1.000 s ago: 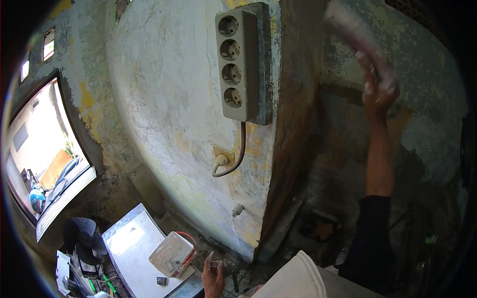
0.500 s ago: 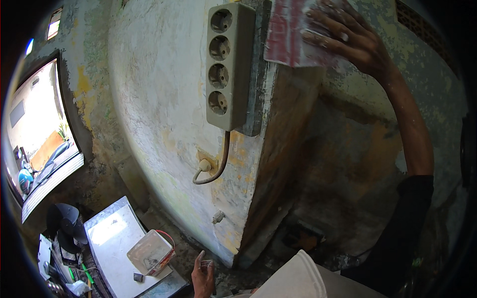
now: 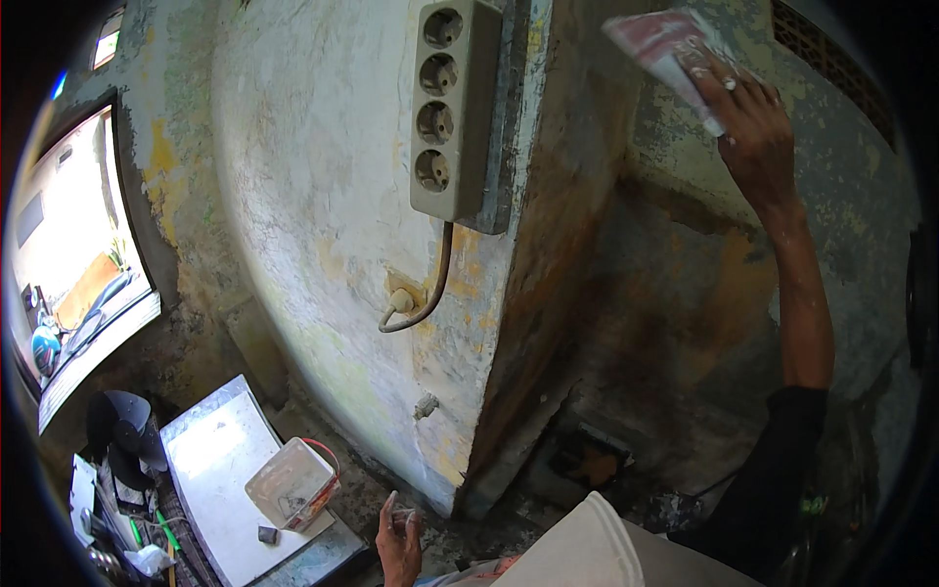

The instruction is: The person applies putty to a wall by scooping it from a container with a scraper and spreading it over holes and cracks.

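My right hand (image 3: 758, 132) is raised at the upper right, its fingers dusted white and closed on a flat red-and-white sheet (image 3: 667, 51). Whether the sheet is cloth, plastic or paper I cannot make out. It is angled near the wall around the corner, and contact with the wall cannot be told. Low in the middle, my left hand (image 3: 399, 548) has white-smeared fingers, partly curled with the thumb and a finger apart, and no held thing shows. Left of the corner, a beige four-socket power strip (image 3: 450, 108) hangs on the worn wall (image 3: 323, 186).
Below the strip, its cable (image 3: 445, 274) loops into a plug (image 3: 399, 301). At lower left, a white board (image 3: 220, 470) bears a clear tub (image 3: 290, 481) with a red handle and a small dark block (image 3: 267, 535). Several tools and a black fan-like object (image 3: 127, 430) lie beside it. A pale curved brim (image 3: 577, 548) covers the bottom.
My right hand has moved right and slightly down with the sheet, which is now tilted and away from the wall's corner edge. The view has shifted slightly; my left hand stays low.
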The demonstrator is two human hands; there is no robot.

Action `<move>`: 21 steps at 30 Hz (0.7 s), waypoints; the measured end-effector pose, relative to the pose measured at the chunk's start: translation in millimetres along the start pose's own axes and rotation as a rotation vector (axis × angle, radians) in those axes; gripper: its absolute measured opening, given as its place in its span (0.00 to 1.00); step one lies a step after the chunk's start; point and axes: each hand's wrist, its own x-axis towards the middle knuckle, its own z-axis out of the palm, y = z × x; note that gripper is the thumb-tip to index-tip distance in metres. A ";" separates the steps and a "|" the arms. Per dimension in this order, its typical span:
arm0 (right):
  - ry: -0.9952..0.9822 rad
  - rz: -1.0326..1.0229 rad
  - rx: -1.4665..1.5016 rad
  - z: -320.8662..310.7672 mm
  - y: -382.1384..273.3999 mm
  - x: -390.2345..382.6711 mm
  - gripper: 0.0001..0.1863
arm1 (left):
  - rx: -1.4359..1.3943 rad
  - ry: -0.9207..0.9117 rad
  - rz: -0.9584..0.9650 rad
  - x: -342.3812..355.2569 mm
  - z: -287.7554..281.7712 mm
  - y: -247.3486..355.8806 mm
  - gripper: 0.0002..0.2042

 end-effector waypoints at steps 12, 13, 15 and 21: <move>-0.121 0.085 -0.096 -86.1 -78.7 118.1 0.15 | -0.061 -0.212 0.051 7.8 -54.8 -4.8 0.29; -0.043 0.038 -0.175 -80.2 -82.6 122.8 0.14 | -0.020 -0.225 0.078 14.1 -59.5 -8.9 0.29; -0.122 0.005 -0.270 -77.3 -93.9 114.6 0.18 | -0.029 -0.279 0.086 14.7 -77.7 0.4 0.29; -0.305 0.041 -0.304 -99.8 -169.5 90.6 0.17 | -0.214 -0.403 0.029 25.8 -144.0 -13.7 0.32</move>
